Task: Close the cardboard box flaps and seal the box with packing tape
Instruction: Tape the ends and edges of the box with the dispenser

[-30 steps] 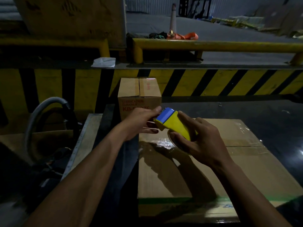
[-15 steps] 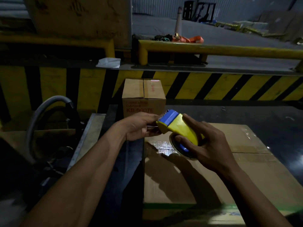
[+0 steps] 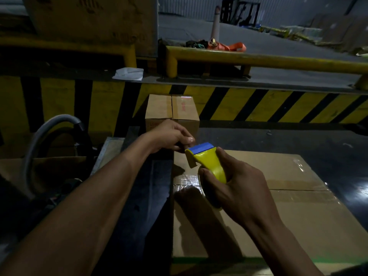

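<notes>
A large flat cardboard box (image 3: 278, 220) lies in front of me with its flaps shut and shiny clear tape along the centre seam. Over its far left corner my right hand (image 3: 237, 188) grips a yellow tape dispenser (image 3: 207, 162) with a blue blade guard; the roll under my palm is mostly hidden. My left hand (image 3: 171, 137) is just left of the dispenser's mouth, thumb and fingers pinched together at the tape's end; the clear tape itself is too faint to see.
A small closed cardboard box (image 3: 172, 111) stands behind my hands against a yellow-and-black striped barrier (image 3: 258, 104). A grey hose (image 3: 39, 136) arcs at the left. White paper (image 3: 128, 73) lies on the ledge; a yellow rail (image 3: 258, 58) runs above.
My left hand has drawn a little away from the dispenser's mouth toward the upper left. The right hand keeps the dispenser over the box corner, tilted slightly lower.
</notes>
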`<state>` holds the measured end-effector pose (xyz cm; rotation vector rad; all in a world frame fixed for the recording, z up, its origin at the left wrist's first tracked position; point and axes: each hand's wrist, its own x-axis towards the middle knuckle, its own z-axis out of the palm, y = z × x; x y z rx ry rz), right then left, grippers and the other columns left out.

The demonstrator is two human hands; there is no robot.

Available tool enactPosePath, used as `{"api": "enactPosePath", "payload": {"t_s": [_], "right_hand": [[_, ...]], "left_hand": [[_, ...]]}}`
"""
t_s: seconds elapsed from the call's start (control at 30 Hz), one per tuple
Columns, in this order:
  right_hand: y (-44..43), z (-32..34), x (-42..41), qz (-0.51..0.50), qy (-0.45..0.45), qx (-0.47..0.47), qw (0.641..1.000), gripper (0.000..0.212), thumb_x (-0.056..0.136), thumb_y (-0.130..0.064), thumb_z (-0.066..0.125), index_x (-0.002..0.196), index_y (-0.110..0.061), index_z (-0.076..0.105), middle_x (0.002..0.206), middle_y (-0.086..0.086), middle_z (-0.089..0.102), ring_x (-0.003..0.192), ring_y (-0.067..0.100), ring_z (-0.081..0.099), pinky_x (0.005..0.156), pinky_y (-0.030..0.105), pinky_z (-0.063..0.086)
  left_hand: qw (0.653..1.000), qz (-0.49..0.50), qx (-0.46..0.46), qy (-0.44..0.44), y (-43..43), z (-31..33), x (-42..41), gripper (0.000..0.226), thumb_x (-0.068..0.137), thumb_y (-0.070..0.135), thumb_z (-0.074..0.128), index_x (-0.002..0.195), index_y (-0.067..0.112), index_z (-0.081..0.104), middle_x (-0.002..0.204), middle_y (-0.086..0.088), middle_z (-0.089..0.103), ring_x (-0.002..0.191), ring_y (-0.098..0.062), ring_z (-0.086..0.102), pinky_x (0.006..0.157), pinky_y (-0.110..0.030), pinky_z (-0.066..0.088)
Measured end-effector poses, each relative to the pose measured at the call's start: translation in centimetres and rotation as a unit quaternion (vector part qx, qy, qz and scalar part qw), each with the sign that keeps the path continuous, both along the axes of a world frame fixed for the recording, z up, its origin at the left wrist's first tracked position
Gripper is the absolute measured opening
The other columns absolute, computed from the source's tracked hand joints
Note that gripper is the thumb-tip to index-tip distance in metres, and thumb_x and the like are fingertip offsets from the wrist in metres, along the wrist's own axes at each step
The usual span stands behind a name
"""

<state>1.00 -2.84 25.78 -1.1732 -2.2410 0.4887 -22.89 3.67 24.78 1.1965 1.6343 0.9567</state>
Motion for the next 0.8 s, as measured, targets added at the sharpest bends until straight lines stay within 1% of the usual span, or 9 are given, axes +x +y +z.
{"api": "enactPosePath", "payload": {"t_s": [0.1, 0.2, 0.3, 0.4, 0.43, 0.53, 0.63, 0.73, 0.8], "right_hand": [[-0.8, 0.1, -1.2, -0.008, -0.007, -0.017, 1.000, 0.071, 0.088, -0.063, 0.052, 0.149, -0.029, 0.038, 0.094, 0.001, 0.064, 0.078, 0.011, 0.053, 0.065, 0.027, 0.042], [-1.1, 0.0, -2.4, -0.019, -0.011, -0.026, 0.999, 0.065, 0.088, -0.062, 0.052, 0.144, -0.030, 0.045, 0.095, 0.001, 0.068, 0.079, 0.016, 0.056, 0.063, 0.028, 0.034], [-1.8, 0.0, -3.2, -0.023, -0.014, -0.054, 0.998, 0.058, 0.085, -0.068, 0.048, 0.132, -0.034, 0.051, 0.089, -0.001, 0.066, 0.089, 0.016, 0.062, 0.059, 0.027, 0.032], [-1.6, -0.2, -3.8, -0.026, -0.034, -0.072, 0.996, 0.053, 0.086, -0.067, 0.049, 0.128, -0.035, 0.051, 0.081, -0.001, 0.060, 0.088, 0.014, 0.062, 0.052, 0.019, 0.033], [-1.3, -0.3, -4.0, -0.029, -0.043, -0.070, 0.996, 0.054, 0.087, -0.066, 0.048, 0.130, -0.034, 0.051, 0.080, -0.001, 0.059, 0.087, 0.014, 0.062, 0.051, 0.019, 0.032], [-0.2, -0.6, -4.4, -0.039, -0.059, -0.056, 0.996, 0.061, 0.088, -0.066, 0.046, 0.136, -0.029, 0.051, 0.092, -0.002, 0.067, 0.089, 0.018, 0.063, 0.059, 0.029, 0.032], [0.3, -0.6, -4.8, -0.039, -0.053, -0.060, 0.996, 0.061, 0.088, -0.067, 0.047, 0.134, -0.027, 0.053, 0.095, -0.002, 0.068, 0.085, 0.019, 0.062, 0.061, 0.029, 0.034], [0.4, -0.5, -5.1, -0.032, -0.052, -0.066, 0.996, 0.060, 0.088, -0.067, 0.048, 0.133, -0.029, 0.053, 0.088, -0.004, 0.063, 0.072, 0.013, 0.047, 0.060, 0.028, 0.033], [0.5, -0.4, -5.2, -0.034, -0.049, -0.070, 0.996, 0.059, 0.087, -0.067, 0.049, 0.132, -0.029, 0.054, 0.094, -0.004, 0.066, 0.070, 0.009, 0.042, 0.062, 0.027, 0.035]], "left_hand": [[0.998, -0.020, -0.013, 0.054, 1.5, 0.1, -1.0, 0.009, 0.093, 0.008, 0.068, 0.097, 0.007, 0.076, 0.093, -0.012, 0.074, 0.082, -0.017, 0.071, 0.059, -0.018, 0.054], [0.993, -0.035, -0.015, 0.112, 2.9, -0.6, -1.8, 0.007, 0.092, 0.011, 0.069, 0.094, 0.011, 0.077, 0.095, -0.010, 0.074, 0.087, -0.018, 0.072, 0.060, -0.019, 0.055], [0.989, -0.032, -0.016, 0.143, 3.9, -1.7, -3.1, 0.008, 0.092, 0.010, 0.070, 0.091, 0.012, 0.077, 0.094, -0.009, 0.075, 0.089, -0.021, 0.073, 0.065, -0.023, 0.059], [0.985, -0.054, -0.027, 0.159, 4.9, -2.9, -3.6, 0.007, 0.091, 0.011, 0.072, 0.089, 0.014, 0.077, 0.092, -0.008, 0.076, 0.087, -0.018, 0.073, 0.064, -0.022, 0.058], [0.984, -0.058, -0.027, 0.164, 5.2, -3.3, -3.5, 0.007, 0.090, 0.012, 0.073, 0.087, 0.015, 0.078, 0.090, -0.006, 0.076, 0.085, -0.016, 0.074, 0.066, -0.024, 0.060], [0.980, -0.058, -0.017, 0.192, 6.3, -3.9, -3.8, 0.007, 0.089, 0.014, 0.074, 0.084, 0.019, 0.078, 0.085, -0.002, 0.077, 0.084, -0.013, 0.074, 0.072, -0.027, 0.061], [0.979, -0.058, -0.025, 0.196, 7.0, -4.1, -4.4, 0.006, 0.088, 0.013, 0.074, 0.085, 0.017, 0.077, 0.083, -0.002, 0.077, 0.082, -0.013, 0.074, 0.070, -0.026, 0.060], [0.975, -0.067, -0.038, 0.208, 7.4, -4.6, -4.8, 0.006, 0.087, 0.014, 0.076, 0.084, 0.019, 0.078, 0.083, -0.001, 0.077, 0.083, -0.014, 0.074, 0.069, -0.025, 0.059], [0.973, -0.073, -0.045, 0.214, 7.6, -4.9, -5.0, 0.007, 0.087, 0.016, 0.077, 0.083, 0.021, 0.079, 0.084, 0.001, 0.077, 0.085, -0.014, 0.073, 0.074, -0.029, 0.060]]}}
